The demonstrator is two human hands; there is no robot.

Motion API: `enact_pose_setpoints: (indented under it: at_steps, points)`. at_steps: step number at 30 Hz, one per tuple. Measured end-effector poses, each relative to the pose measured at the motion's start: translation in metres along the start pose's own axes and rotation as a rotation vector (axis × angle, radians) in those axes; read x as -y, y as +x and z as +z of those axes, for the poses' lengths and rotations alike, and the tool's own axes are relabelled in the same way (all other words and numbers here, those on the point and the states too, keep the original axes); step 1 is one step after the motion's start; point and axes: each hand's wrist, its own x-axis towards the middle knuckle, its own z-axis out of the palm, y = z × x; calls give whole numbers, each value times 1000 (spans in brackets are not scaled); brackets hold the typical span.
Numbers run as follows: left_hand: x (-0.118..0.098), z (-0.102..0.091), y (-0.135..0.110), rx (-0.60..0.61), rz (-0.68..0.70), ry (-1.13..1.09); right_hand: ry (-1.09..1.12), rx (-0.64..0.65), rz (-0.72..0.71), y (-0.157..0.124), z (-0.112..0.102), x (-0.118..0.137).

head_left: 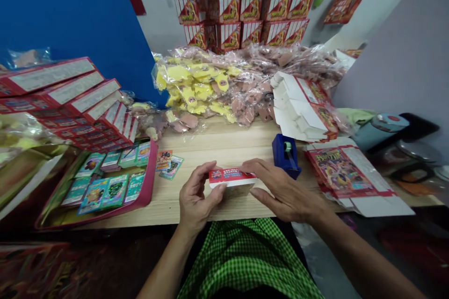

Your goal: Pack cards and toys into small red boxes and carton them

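Carton (232, 178) btwn L hand (198, 196) & R hand (284, 190), tape dispenser (285, 155) R, card tray (150, 182) L.

"What's on the left?"

"A tall, flat, bright blue wall panel (70, 23), meeting a plain white wall (159, 23)."

"And the right?"

"A smooth pale lilac partition (396, 56)."

"Furniture?"

"A long pale wooden tabletop (217, 142), with a high stack of red-and-white cardboard cartons (245, 4) behind it."

"Below?"

"A dark, shadowy floor (403, 243), under even indoor light."
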Motion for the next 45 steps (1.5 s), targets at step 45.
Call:
enact_pose_setpoints:
  at_steps: [45]
  points:
    - [-6, 46, 25, 312, 575, 655, 451, -679, 1187, -62, -10, -62]
